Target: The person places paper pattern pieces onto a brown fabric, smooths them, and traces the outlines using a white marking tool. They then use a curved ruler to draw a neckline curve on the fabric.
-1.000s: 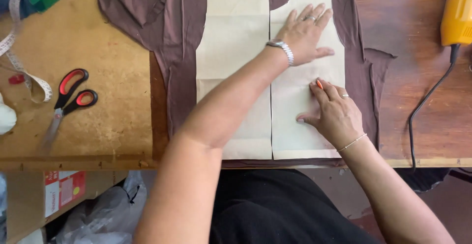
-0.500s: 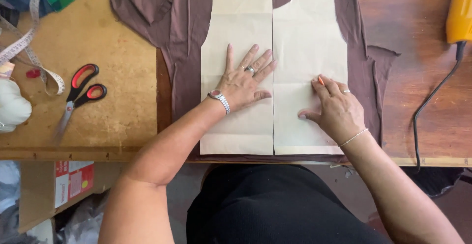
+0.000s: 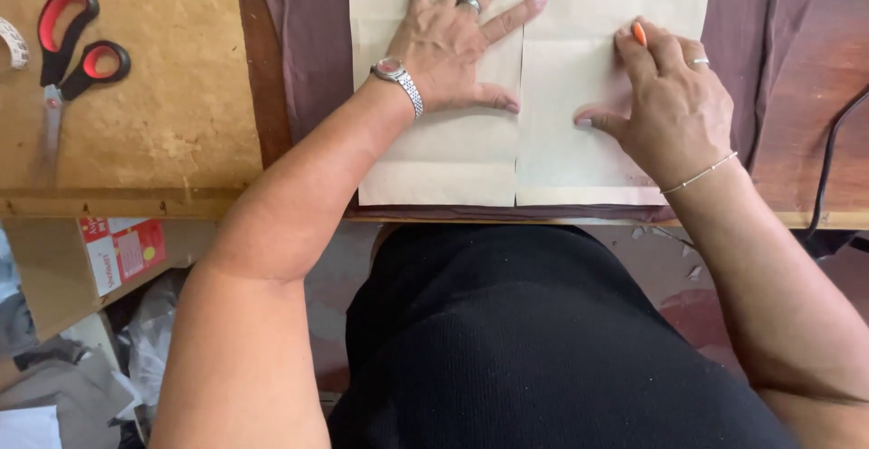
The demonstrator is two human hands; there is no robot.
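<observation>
Cream paper pattern sheet (image 3: pixel 579 155) on brown cloth (image 3: pixel 312 60): left hand (image 3: pixel 453 46) flat, gripping nothing; right hand (image 3: pixel 674 105) pinches orange chalk (image 3: pixel 638 33). Easing pressure risks sheet slip, skewed line.

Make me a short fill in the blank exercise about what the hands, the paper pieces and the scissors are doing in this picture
1. The left hand lies flat with fingers spread on the left paper pattern piece, and its wrist wears a ____.
2. The right hand pinches a small ____ coloured marker.
3. The paper pieces lie on ____ coloured fabric.
4. The scissors have red and ____ handles.

Missing words: watch; orange; brown; black
</observation>
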